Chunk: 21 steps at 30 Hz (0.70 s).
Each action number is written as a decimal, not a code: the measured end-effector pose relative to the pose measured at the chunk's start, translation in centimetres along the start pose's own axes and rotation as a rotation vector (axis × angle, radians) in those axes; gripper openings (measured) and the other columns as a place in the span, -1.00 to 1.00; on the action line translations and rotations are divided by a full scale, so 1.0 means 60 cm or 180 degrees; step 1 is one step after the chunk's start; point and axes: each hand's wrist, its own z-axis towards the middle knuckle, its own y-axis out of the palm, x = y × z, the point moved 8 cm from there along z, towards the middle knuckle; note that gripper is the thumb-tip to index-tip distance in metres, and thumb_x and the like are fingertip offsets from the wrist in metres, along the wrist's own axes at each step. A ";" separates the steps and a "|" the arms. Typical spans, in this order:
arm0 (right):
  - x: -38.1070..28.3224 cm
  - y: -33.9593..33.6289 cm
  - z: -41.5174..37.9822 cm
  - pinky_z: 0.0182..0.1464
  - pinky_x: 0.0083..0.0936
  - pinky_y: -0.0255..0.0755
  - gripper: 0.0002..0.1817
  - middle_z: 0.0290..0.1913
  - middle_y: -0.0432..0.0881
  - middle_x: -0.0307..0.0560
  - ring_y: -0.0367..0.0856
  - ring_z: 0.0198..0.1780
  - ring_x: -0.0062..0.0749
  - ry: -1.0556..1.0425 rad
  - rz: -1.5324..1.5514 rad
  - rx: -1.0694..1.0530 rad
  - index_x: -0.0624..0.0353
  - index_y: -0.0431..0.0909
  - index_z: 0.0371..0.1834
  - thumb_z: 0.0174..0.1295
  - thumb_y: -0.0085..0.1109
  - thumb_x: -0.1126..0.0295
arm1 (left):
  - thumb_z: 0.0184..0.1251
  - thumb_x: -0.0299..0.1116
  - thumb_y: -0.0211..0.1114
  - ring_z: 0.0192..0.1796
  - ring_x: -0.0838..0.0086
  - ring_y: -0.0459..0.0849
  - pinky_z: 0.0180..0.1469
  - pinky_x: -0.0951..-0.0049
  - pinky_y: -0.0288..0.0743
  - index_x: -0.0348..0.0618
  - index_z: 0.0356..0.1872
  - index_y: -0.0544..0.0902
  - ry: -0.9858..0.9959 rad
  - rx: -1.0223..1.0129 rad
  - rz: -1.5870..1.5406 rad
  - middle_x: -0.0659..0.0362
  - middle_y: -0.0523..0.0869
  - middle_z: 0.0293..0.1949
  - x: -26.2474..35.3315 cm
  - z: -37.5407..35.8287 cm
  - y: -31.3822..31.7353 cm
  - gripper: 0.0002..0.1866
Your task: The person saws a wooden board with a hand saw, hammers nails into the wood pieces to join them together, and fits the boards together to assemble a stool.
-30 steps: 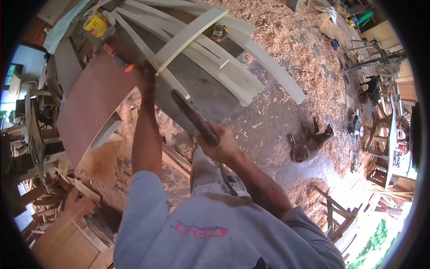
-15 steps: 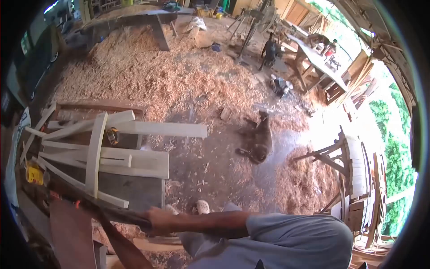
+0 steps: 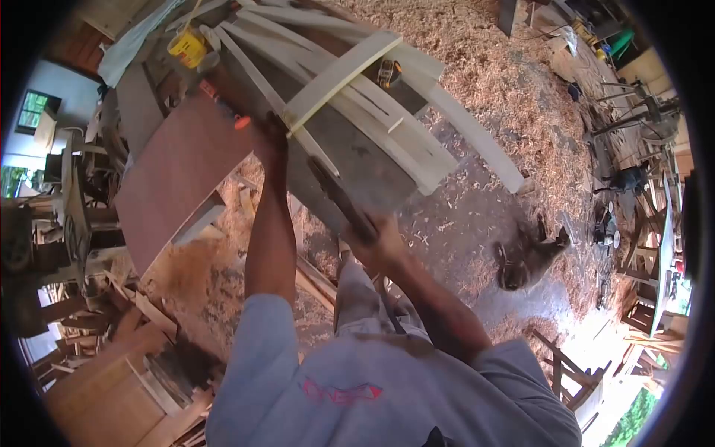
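Observation:
My right hand (image 3: 381, 244) is closed around one end of a long dark bar (image 3: 339, 195), which slants up and left over the edge of a dark work surface (image 3: 357, 160). My left hand (image 3: 274, 141) is in shadow by the near end of a pale cross-strip (image 3: 339, 80); its fingers are too dark to make out. Under that strip lie several pale wooden strips (image 3: 421, 153), fanned out. A yellow-and-black tape measure (image 3: 388, 73) sits among them. Left of my left hand, an orange-tipped tool (image 3: 237, 119) rests near a reddish-brown panel (image 3: 182, 171).
A yellow container (image 3: 188, 48) stands at the far left of the work surface. Wood shavings (image 3: 469, 67) cover much of the floor. A dog (image 3: 529, 257) lies on the floor to the right. Timber racks (image 3: 74, 208) line the left side; a wooden trestle (image 3: 570, 365) stands lower right.
My view has turned left, so the work surface now appears higher and further right. My right hand still grips the dark bar; my left arm has come fully into view.

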 end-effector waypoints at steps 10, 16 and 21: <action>-0.094 -0.178 -0.327 -0.68 -0.50 0.19 -0.81 -0.70 0.39 -0.16 0.40 -0.73 -0.51 -0.0453 -0.0961 -0.0065 0.31 0.63 -0.25 0.03 0.22 0.59 | 0.43 -0.11 0.07 -0.21 0.13 0.58 -0.10 0.17 0.38 -0.35 -0.26 0.45 -0.0418 0.0072 -0.0540 -0.07 0.59 -0.31 0.004 -0.012 0.000 -0.61; 0.003 -0.023 -0.006 -0.48 -0.45 0.33 -0.88 -0.62 0.42 -0.18 0.35 -0.51 -0.62 0.0097 -0.0075 0.0005 0.24 0.53 -0.33 0.17 0.22 0.42 | 0.43 -0.14 0.07 -0.25 -0.01 0.55 -0.14 0.08 0.38 -0.38 -0.25 0.48 -0.0330 -0.0315 -0.0131 -0.14 0.58 -0.33 0.002 -0.003 0.006 -0.62; -0.035 -0.093 -0.150 -0.49 -0.41 0.36 -0.89 -0.62 0.45 -0.04 0.39 -0.56 -0.54 0.0614 -0.0033 -0.0132 0.24 0.56 -0.37 0.13 0.24 0.43 | 0.44 -0.14 0.08 -0.26 0.00 0.54 -0.16 0.09 0.38 -0.40 -0.27 0.51 0.0251 0.0099 -0.0014 -0.15 0.58 -0.36 0.010 0.001 0.009 -0.60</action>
